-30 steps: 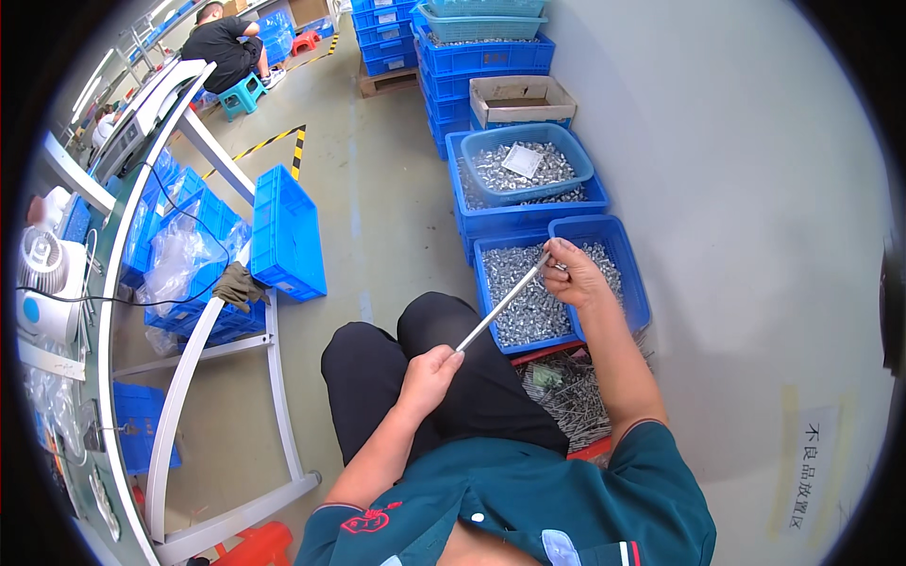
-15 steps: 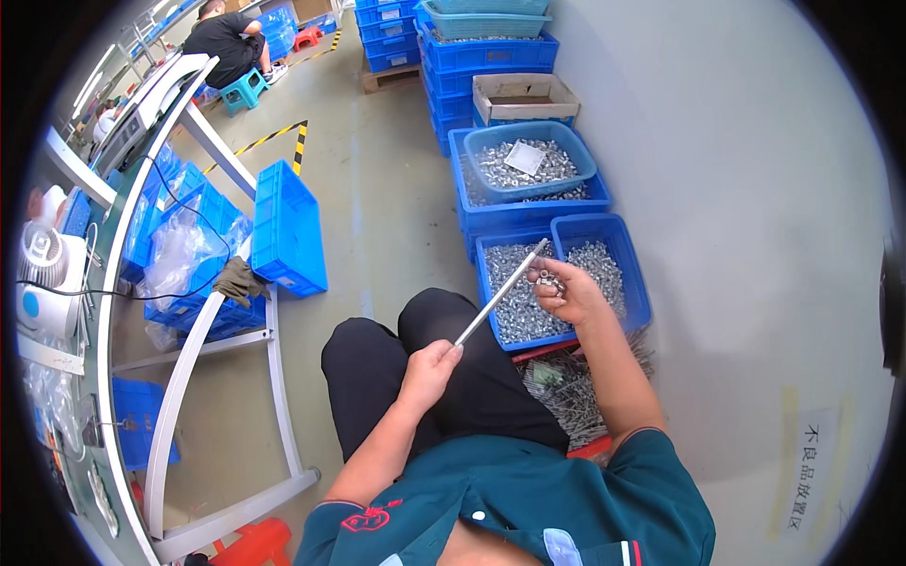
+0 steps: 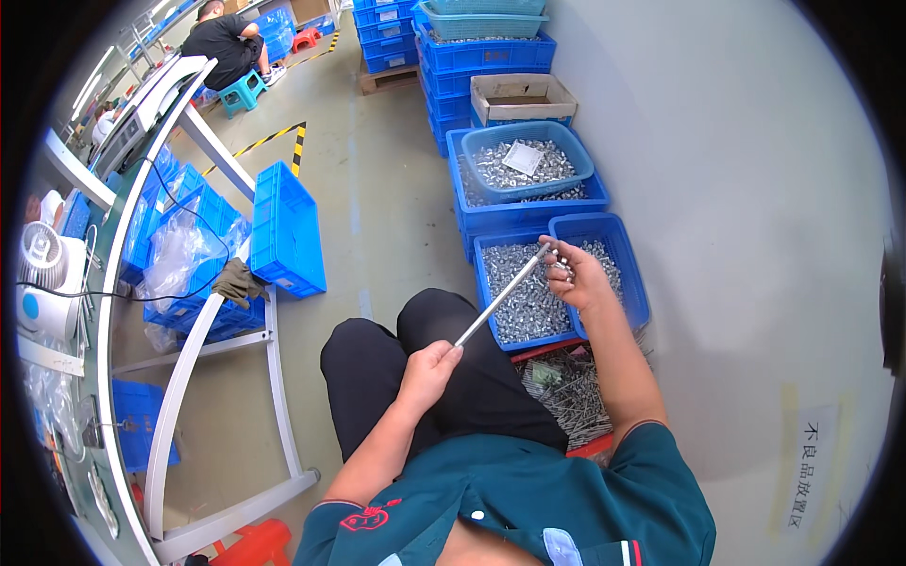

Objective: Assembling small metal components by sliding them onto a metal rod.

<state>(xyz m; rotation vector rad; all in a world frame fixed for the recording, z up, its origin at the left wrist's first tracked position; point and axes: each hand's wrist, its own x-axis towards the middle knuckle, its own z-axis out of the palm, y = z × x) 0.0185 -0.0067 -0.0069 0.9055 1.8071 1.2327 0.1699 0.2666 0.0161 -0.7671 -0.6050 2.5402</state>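
A long thin silvery metal rod (image 3: 500, 297) slants from my lap up to the right. My left hand (image 3: 429, 379) is closed round its lower end. At the far end, the thumb and index finger of my right hand (image 3: 582, 283) pinch the tip. Several small metal nuts (image 3: 562, 265) sit in the curled fingers of that hand; whether one is on the rod's tip is too small to tell. Below my right hand is a blue bin (image 3: 538, 343) full of small shiny metal parts. A second blue tub (image 3: 637, 283) of similar parts overlaps its right side.
A red tray (image 3: 592, 446) of long thin metal pieces lies by my right thigh. Beyond stand a light-blue basket (image 3: 590, 162) of parts, a white carton (image 3: 524, 85) and stacked blue crates. At left are a workbench frame (image 3: 179, 406) and a tilted blue crate (image 3: 288, 231). A person (image 3: 222, 47) sits far off.
My right hand has shifted slightly right and up, and its thumb and index finger now close on the rod's tip. The left hand and rod stay nearly still.
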